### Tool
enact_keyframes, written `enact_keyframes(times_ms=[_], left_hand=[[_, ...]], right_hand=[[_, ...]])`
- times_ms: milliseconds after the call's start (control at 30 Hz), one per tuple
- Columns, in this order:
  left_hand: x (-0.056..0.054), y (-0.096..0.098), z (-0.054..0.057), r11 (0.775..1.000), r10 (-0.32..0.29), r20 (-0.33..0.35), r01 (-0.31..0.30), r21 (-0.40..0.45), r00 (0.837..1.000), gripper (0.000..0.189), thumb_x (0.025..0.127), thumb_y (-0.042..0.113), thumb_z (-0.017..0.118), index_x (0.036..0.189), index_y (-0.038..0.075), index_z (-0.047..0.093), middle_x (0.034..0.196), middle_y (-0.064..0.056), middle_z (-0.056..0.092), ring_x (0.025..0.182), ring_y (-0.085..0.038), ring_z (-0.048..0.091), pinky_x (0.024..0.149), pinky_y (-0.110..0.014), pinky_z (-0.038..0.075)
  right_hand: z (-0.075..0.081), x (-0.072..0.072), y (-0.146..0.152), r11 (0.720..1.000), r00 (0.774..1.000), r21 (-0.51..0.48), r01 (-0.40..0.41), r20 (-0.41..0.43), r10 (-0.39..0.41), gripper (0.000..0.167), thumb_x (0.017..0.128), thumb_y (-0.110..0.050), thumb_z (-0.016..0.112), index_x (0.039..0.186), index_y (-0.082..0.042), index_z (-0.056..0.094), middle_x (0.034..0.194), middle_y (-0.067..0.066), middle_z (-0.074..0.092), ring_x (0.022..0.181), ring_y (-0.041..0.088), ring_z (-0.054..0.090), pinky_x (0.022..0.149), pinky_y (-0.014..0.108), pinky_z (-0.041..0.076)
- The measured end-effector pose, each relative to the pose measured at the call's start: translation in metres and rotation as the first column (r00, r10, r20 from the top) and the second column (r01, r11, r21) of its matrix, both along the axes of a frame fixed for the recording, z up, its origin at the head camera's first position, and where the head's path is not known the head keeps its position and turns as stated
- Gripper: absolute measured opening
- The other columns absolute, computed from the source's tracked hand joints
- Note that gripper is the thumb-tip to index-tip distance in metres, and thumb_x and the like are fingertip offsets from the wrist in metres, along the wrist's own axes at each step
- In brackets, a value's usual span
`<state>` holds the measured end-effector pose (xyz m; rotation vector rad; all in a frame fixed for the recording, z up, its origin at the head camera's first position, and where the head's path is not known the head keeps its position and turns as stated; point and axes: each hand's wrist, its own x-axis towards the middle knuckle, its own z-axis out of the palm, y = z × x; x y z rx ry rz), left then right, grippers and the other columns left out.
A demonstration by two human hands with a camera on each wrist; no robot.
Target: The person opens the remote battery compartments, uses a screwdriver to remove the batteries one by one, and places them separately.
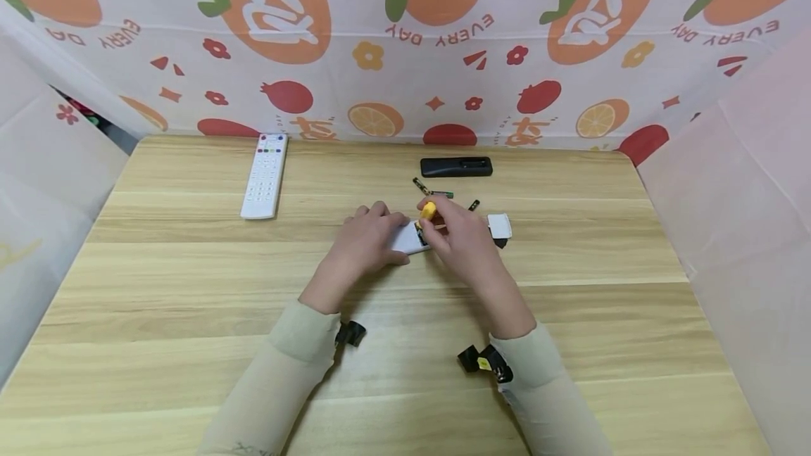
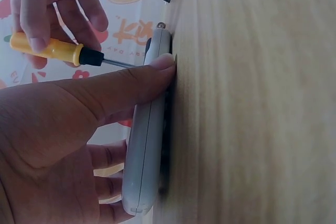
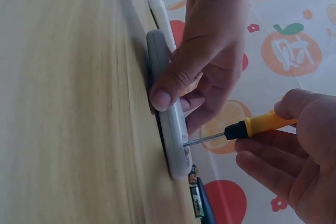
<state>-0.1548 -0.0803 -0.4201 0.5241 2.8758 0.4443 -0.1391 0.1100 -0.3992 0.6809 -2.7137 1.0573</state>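
Observation:
A white remote control lies on the wooden table, a dark opening at its right end facing up. My left hand grips it by its edges, the thumb on the near side and the fingers on the far side. Between thumb and fingers of my right hand is a yellow-handled screwdriver. In the right wrist view the metal shaft of the screwdriver slants down to the upper face of the remote, near its end. The thumb hides part of where the shaft meets the remote in the left wrist view.
Another white remote lies at the back left. A black remote lies at the back, with small batteries in front of it. Right of my right hand, a small white cover lies by a black piece. Patterned cloth hangs behind the table.

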Motion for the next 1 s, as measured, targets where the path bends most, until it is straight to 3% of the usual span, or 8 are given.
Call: enact_keyframes(times_ms=[267, 567, 767, 1000], left_hand=[[0.001, -0.001, -0.001, 0.999, -0.006, 0.005, 0.006, 0.032, 1.000, 0.070, 0.077, 0.044, 0.085, 0.138, 0.021, 0.060, 0.118, -0.010, 0.059, 0.098, -0.030, 0.054, 0.083, -0.046, 0.048], [0.001, -0.002, 0.000, 0.997, -0.019, -0.017, 0.021, 0.073, 1.000, 0.057, 0.079, 0.043, 0.083, 0.128, 0.019, 0.067, 0.113, -0.010, 0.058, 0.092, -0.029, 0.056, 0.081, -0.044, 0.049], [0.002, -0.003, 0.005, 0.997, -0.035, 0.005, 0.034, 0.068, 0.999, 0.058, 0.081, 0.043, 0.081, 0.133, 0.022, 0.065, 0.111, -0.008, 0.057, 0.090, -0.027, 0.055, 0.081, -0.045, 0.048], [0.004, -0.002, 0.011, 0.999, -0.034, -0.038, 0.036, 0.038, 0.999, 0.063, 0.082, 0.050, 0.078, 0.135, 0.020, 0.064, 0.110, -0.009, 0.058, 0.090, -0.029, 0.055, 0.082, -0.047, 0.048]], right_hand=[[0.002, 0.004, -0.001, 0.996, 0.997, 0.045, -0.080, -0.017, 0.081, 0.024, 0.099, -0.024, 0.064, 0.119, -0.012, 0.066, 0.115, 0.001, 0.069, 0.096, 0.014, 0.066, 0.081, 0.033, 0.057], [0.006, 0.010, -0.004, 0.969, 0.969, 0.131, -0.210, -0.106, 0.225, 0.024, 0.094, -0.021, 0.071, 0.117, -0.015, 0.071, 0.112, 0.000, 0.072, 0.097, 0.013, 0.067, 0.082, 0.031, 0.055], [0.011, 0.014, -0.004, 0.953, 0.966, 0.205, -0.222, -0.088, 0.244, 0.023, 0.093, -0.021, 0.072, 0.115, -0.018, 0.073, 0.115, -0.001, 0.071, 0.099, 0.014, 0.068, 0.085, 0.033, 0.055], [0.011, 0.015, -0.004, 0.937, 0.962, 0.246, -0.249, -0.051, 0.269, 0.021, 0.093, -0.022, 0.072, 0.113, -0.021, 0.074, 0.114, -0.003, 0.071, 0.098, 0.014, 0.069, 0.082, 0.032, 0.055]])
